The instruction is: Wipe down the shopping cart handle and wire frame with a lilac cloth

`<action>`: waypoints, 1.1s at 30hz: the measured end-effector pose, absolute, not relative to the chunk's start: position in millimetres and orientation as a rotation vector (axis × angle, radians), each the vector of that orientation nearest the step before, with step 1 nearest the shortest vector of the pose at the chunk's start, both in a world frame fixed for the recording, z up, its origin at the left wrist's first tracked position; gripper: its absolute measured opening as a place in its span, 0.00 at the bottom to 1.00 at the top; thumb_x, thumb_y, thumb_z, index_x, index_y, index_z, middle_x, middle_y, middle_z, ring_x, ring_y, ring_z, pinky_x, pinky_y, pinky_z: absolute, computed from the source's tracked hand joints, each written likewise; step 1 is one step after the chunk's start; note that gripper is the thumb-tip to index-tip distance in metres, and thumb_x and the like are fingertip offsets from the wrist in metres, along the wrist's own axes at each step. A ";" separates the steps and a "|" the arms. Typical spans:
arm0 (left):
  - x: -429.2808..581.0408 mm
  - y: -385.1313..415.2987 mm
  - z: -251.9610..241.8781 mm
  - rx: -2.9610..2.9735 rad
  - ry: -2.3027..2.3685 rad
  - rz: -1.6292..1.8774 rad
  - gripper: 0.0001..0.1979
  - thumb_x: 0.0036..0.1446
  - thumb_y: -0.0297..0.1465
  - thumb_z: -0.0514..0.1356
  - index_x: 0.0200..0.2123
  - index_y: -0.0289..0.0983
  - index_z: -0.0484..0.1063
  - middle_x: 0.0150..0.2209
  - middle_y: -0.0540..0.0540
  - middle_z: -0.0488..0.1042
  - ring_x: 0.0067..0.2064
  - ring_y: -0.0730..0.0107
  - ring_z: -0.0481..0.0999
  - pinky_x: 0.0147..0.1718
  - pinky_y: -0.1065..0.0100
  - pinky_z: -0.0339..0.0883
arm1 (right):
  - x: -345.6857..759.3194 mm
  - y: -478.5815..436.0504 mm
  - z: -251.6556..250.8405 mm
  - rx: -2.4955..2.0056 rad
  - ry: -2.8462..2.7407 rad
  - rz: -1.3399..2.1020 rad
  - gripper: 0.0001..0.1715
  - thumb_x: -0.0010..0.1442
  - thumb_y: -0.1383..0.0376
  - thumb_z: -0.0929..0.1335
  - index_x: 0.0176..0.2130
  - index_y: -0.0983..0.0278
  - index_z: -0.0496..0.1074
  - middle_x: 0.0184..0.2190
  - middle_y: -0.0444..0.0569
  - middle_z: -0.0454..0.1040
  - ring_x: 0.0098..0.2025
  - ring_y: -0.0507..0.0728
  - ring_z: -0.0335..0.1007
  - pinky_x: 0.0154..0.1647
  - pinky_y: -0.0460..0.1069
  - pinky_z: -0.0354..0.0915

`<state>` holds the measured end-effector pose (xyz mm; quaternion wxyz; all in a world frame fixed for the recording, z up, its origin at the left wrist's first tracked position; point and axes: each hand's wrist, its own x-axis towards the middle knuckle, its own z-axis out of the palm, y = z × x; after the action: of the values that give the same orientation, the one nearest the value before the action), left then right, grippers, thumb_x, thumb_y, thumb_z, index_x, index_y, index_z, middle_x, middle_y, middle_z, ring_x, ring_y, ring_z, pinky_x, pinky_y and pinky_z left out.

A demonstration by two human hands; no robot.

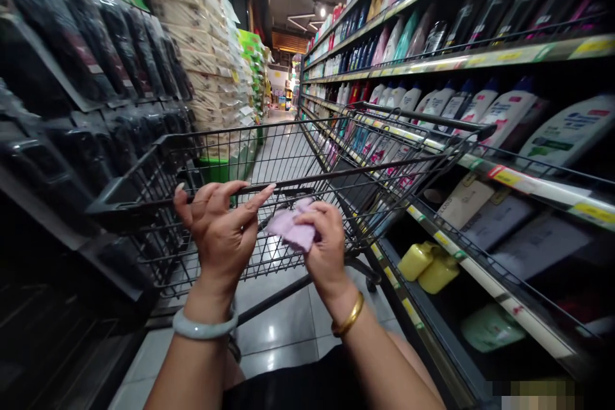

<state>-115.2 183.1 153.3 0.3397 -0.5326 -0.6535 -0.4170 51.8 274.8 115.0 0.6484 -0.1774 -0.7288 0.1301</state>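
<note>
My right hand (327,237) is closed around a crumpled light-purple cloth (292,224), which sticks out from the fingers toward the left. A gold bangle sits on that wrist. Beside it, my left hand (218,224) is raised with its fingers apart and slightly bent, holding nothing that I can see. Those fingers overlap the near top bar of a black wire shopping cart (307,177); I cannot tell whether they touch it. On the left wrist is a pale bangle. The cart's basket stands just beyond both hands.
Shelves of bottles (500,112) run along the right, with yellow containers (417,261) on a lower level. Packaged dark goods (81,45) hang at left, beside tall stacked packs (187,25). A tiled aisle (283,141) stretches ahead.
</note>
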 end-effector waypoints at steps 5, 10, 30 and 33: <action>-108.1 185.1 152.7 -1.343 -1.686 -1.143 0.25 0.71 0.31 0.59 0.65 0.62 0.75 0.53 0.47 0.80 0.60 0.52 0.74 0.74 0.31 0.38 | 56.9 291.0 120.9 -0.557 -1.413 0.118 0.15 0.68 0.68 0.71 0.52 0.54 0.79 0.53 0.52 0.71 0.60 0.64 0.69 0.62 0.64 0.69; -103.2 187.9 160.4 -1.289 -1.755 -1.139 0.21 0.72 0.34 0.58 0.64 0.56 0.76 0.49 0.45 0.80 0.59 0.52 0.74 0.74 0.33 0.40 | 35.0 287.4 76.7 -0.565 -1.662 0.097 0.17 0.64 0.74 0.69 0.47 0.57 0.81 0.50 0.54 0.73 0.55 0.64 0.68 0.57 0.61 0.70; -36.5 261.1 264.0 -1.858 -1.983 -0.632 0.31 0.75 0.51 0.45 0.42 0.41 0.85 0.42 0.39 0.85 0.45 0.51 0.81 0.41 0.59 0.67 | 80.3 329.9 112.5 -0.521 -1.511 0.126 0.20 0.65 0.76 0.67 0.47 0.56 0.83 0.52 0.51 0.76 0.57 0.60 0.72 0.62 0.58 0.70; -31.7 274.7 266.9 -1.926 -2.169 -0.419 0.33 0.72 0.58 0.46 0.39 0.44 0.83 0.37 0.42 0.85 0.39 0.53 0.81 0.34 0.61 0.61 | 93.0 354.5 104.2 -0.725 -1.223 0.251 0.16 0.62 0.74 0.68 0.47 0.60 0.80 0.51 0.52 0.72 0.56 0.60 0.72 0.62 0.59 0.69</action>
<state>-31.7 274.7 266.9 0.1050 -0.6536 -0.7359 -0.1423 93.0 354.5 104.2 0.7506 -0.3317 -0.5598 0.1150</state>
